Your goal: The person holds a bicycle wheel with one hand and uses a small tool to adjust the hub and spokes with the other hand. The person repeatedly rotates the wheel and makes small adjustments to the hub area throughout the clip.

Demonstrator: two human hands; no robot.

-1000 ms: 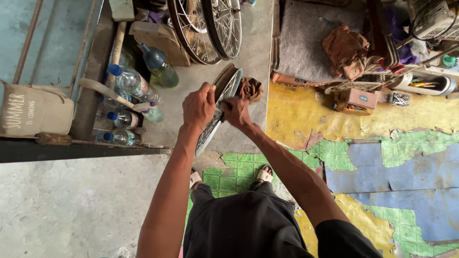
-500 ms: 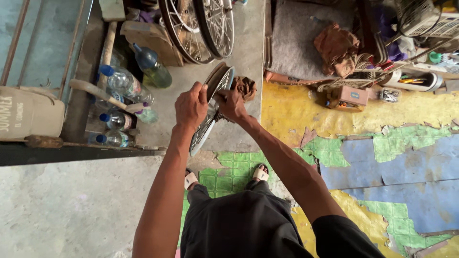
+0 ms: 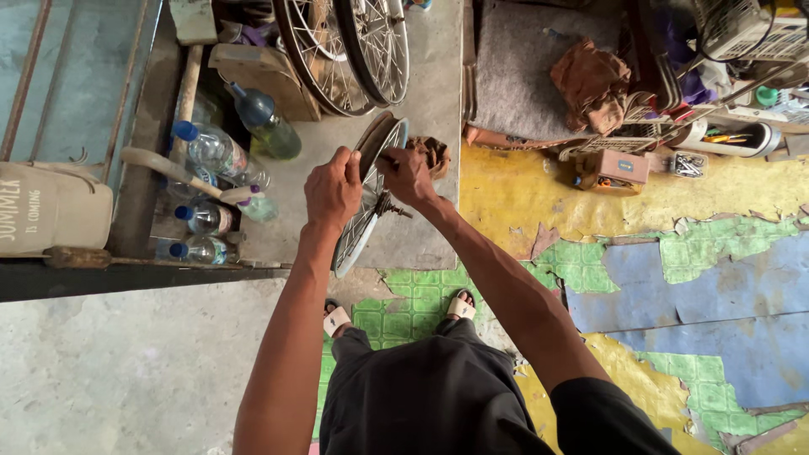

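A small spoked bicycle wheel (image 3: 364, 221) stands on edge in front of me, seen nearly edge-on, with its axle sticking out to the right. My left hand (image 3: 332, 190) grips the top of its rim from the left. My right hand (image 3: 408, 174) is closed on the rim from the right, just above the hub. A crumpled brown rag (image 3: 433, 153) lies on the concrete right behind my right hand.
Two larger spoked wheels (image 3: 345, 50) lean at the back. Several plastic bottles (image 3: 217, 153) and a white-handled tool (image 3: 181, 173) crowd the left. A small cardboard box (image 3: 617, 167), a brown cloth (image 3: 594, 80) and tools lie at right on peeling floor covering.
Both hands have shifted slightly along the rim while holding the wheel. The view has drifted a little; the wheel stays upright in the same place.
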